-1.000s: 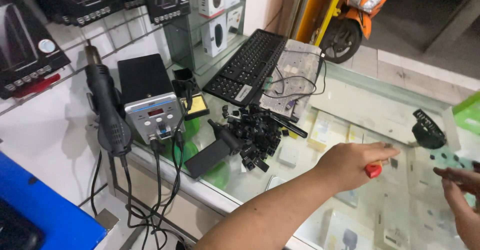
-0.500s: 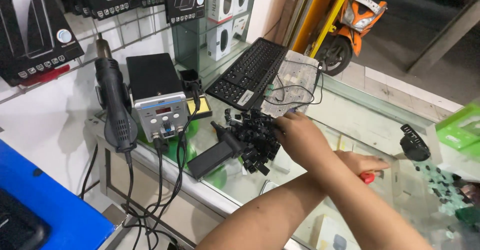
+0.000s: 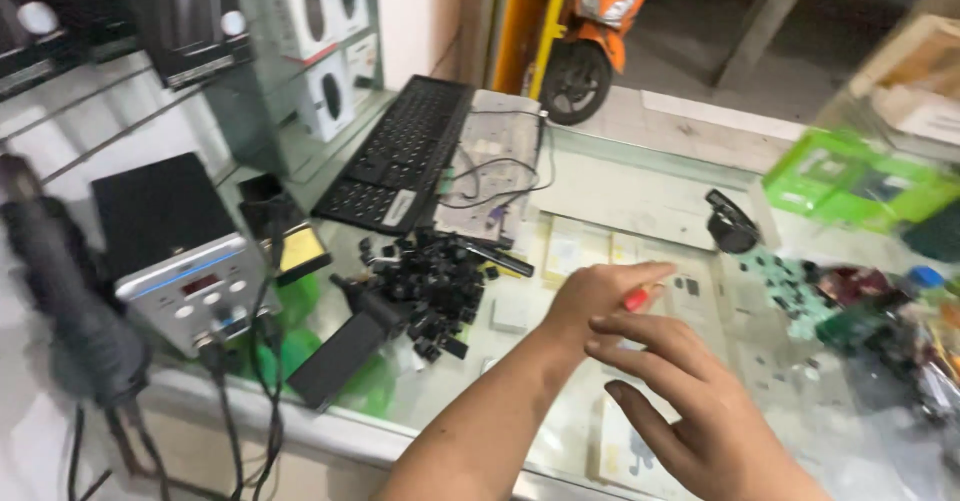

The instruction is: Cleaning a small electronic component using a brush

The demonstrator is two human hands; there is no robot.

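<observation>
My left hand [image 3: 592, 299] is over the glass counter [image 3: 640, 191], just right of a pile of small black keycaps [image 3: 430, 289]. It is closed on a small red-handled object [image 3: 638, 299] that sticks out between its fingers. My right hand [image 3: 690, 401] hovers nearer to me, below and right of the left hand, fingers spread and holding nothing. A black keyboard [image 3: 400, 156] lies behind the pile, with a grey keyboard frame and a loose cable [image 3: 500, 156] beside it.
A grey rework station [image 3: 175, 261] with its black hot-air handle [image 3: 60, 296] stands at the left. A black tool handle [image 3: 345, 349] lies by the pile. Small green parts [image 3: 800, 286], a black gadget [image 3: 730, 226] and a green box [image 3: 850, 176] are on the right. An orange scooter [image 3: 590, 31] is parked beyond.
My left hand reached to the keycap pile half a second ago and has drawn back to the right. My right hand has moved in closer, below the left.
</observation>
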